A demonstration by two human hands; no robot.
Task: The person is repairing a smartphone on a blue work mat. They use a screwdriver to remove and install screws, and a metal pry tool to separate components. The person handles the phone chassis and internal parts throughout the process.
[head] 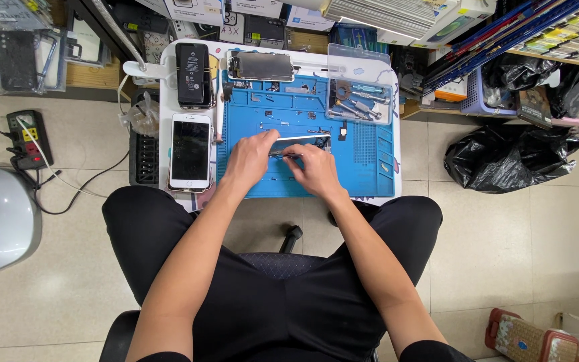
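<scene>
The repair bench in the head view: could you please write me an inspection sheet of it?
Surface: blue repair mat on a small white table.
Job's things: slim metal phone part on the mat, with small screws scattered around it.
Clutter: white smartphone face up, dark phone, bare screen assembly, clear tool tray.
Hands: left hand and right hand meet over the part; grip hidden.
Cables: power strip with leads on the floor.
Surroundings: black bin bag, stocked shelves, tiled floor.
</scene>
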